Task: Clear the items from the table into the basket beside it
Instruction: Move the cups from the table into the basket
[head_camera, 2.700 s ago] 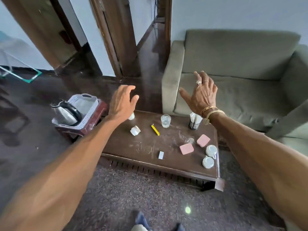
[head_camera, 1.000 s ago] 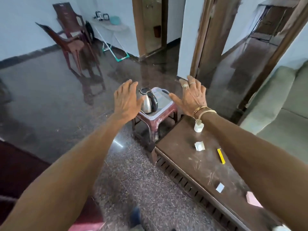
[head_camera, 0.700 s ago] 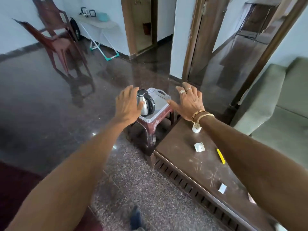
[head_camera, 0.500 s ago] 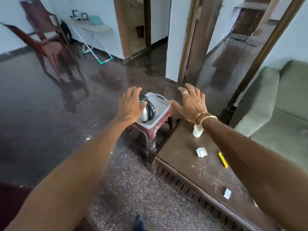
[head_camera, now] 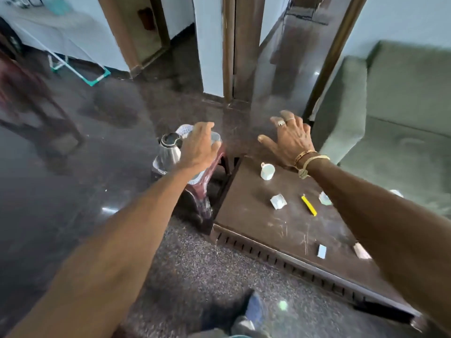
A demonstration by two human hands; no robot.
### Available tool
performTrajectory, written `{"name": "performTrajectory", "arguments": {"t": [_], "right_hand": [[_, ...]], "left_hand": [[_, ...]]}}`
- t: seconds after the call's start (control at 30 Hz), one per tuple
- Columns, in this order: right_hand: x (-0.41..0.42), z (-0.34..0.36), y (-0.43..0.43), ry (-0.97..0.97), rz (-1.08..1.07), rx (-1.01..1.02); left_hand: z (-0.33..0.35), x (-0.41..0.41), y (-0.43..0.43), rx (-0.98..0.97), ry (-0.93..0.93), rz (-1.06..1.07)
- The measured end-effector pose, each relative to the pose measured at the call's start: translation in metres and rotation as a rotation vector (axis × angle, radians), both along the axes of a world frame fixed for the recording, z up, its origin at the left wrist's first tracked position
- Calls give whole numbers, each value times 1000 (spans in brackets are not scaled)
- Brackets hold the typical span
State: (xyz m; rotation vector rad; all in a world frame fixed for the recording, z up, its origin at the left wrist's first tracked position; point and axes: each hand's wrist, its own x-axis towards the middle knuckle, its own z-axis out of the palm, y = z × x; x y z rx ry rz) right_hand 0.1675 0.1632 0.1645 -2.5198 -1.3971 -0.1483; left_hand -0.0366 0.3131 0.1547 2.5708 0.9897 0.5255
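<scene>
Left hand (head_camera: 199, 148) spread above basket (head_camera: 185, 130); right hand (head_camera: 290, 140) splayed, empty, over brown table (head_camera: 256, 211) edge

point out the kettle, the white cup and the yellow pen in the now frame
kettle (head_camera: 169, 152): head view, on its steel body below the lid.
white cup (head_camera: 267, 171): head view, on the cup's open mouth as it lies tipped.
yellow pen (head_camera: 309, 205): head view, on the middle of its barrel.

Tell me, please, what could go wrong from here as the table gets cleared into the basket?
The kettle already fills part of the basket, so a careless drop could knock it. The basket sits on a small stool and overhangs it, so a push from the left hand might tip it. The white cup stands near the table edge, close to the right hand.
</scene>
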Motion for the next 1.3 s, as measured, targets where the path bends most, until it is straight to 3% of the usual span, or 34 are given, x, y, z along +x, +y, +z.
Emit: {"name": "performTrajectory", "arguments": {"t": [0.37,0.77,0.97,1.3], "right_hand": [[87,6,-20,17,-190,58],[97,-49,-2,129,-326,-108],[102,-55,8,159,-450,-45],[113,-118,-37,304,-682,-87]], "left_hand": [[-13,105,2,-44,-50,-67],[-51,161,42,-103,20,-265],[-54,199,65,-106,32,-359],[-118,241,18,-258,123,-527]]}}
